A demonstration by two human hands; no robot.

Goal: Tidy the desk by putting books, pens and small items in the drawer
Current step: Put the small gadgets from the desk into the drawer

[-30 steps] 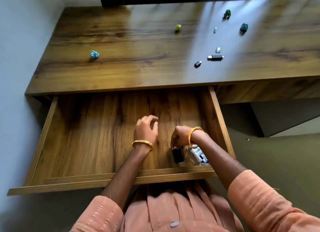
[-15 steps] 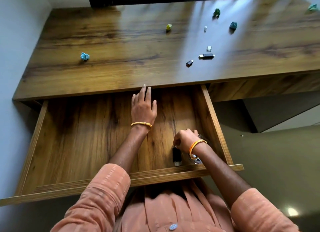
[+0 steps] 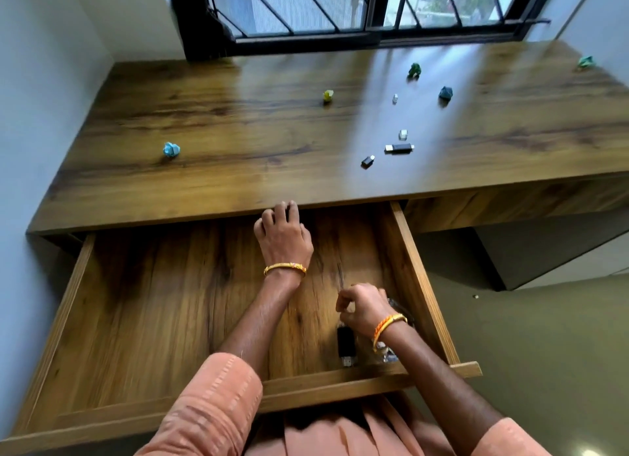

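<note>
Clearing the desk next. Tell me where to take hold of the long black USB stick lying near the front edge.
Pinch the black USB stick across its two long sides, at mid-body, coming straight down from above. It lies flat with its length left to right, and the metal plug at its left end is narrower, a poorer grip.

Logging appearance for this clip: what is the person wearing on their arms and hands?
Both arms have salmon-orange sleeves with a faint pale woven fleck, pushed up above the forearms. The left hand has a thin gold bangle at the wrist; the right hand has a thicker orange and yellow band. No gloves or rings are visible.
</note>
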